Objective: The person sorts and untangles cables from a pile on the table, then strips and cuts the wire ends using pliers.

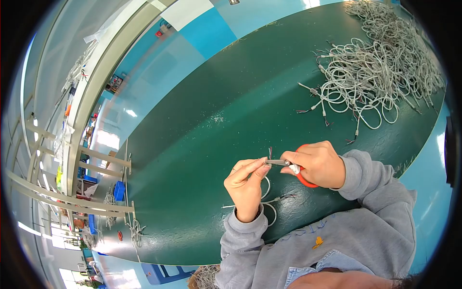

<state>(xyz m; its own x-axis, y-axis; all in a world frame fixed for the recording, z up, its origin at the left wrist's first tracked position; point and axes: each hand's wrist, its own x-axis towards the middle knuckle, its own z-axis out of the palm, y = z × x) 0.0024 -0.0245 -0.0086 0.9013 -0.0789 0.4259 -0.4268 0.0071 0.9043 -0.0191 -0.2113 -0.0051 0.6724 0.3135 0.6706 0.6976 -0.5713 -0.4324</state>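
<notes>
My left hand (245, 182) pinches the end of a thin grey-white cable (273, 211) between thumb and fingertips. The cable hangs below that hand in a loose loop over the green table, and an end with bared dark and red wires lies to its right. My right hand (320, 164) is closed round scissors with red handles (305, 180), which have something white wrapped near the pivot. Their metal blades (276, 162) point left and reach my left fingertips. Small coloured wires (270, 152) stick up beside the blades. Exactly where the blades meet the cable is too small to tell.
A large tangled heap of grey cables (370, 72) covers the far right of the green table (183, 139). Small white scraps (216, 117) lie near the middle. At left stand a metal rack (91, 96), a blue bin (119, 190) and a bundle of cables (136, 231).
</notes>
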